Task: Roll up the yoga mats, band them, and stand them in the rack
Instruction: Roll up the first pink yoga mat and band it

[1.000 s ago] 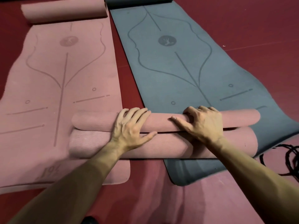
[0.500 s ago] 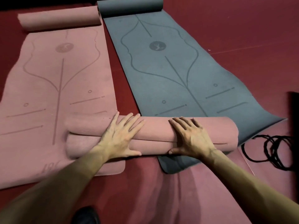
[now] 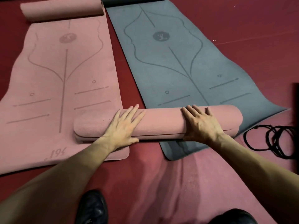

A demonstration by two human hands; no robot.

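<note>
A rolled pink yoga mat [image 3: 161, 122] lies crosswise over the near ends of a flat pink mat [image 3: 64, 88] and a flat grey-blue mat [image 3: 182, 65]. My left hand [image 3: 124, 126] presses flat on the roll's left half, fingers spread. My right hand [image 3: 202, 125] presses on its right half, fingers straight over the top, thumb at the near side. The roll's loose edge shows along its near underside. Several black bands [image 3: 271, 139] lie on the floor to the right.
The floor is dark red carpet [image 3: 145, 175]. The far ends of both flat mats curl into small rolls, pink [image 3: 63, 11] and grey [image 3: 132, 0]. My black shoes [image 3: 92, 207] show at the bottom edge. A dark object [image 3: 296, 120] stands at the right edge.
Both hands have pushed the pink mat forward, and the loose flap that lay in front has wound into one roll. The view has shifted left, bringing the black bands into sight.
</note>
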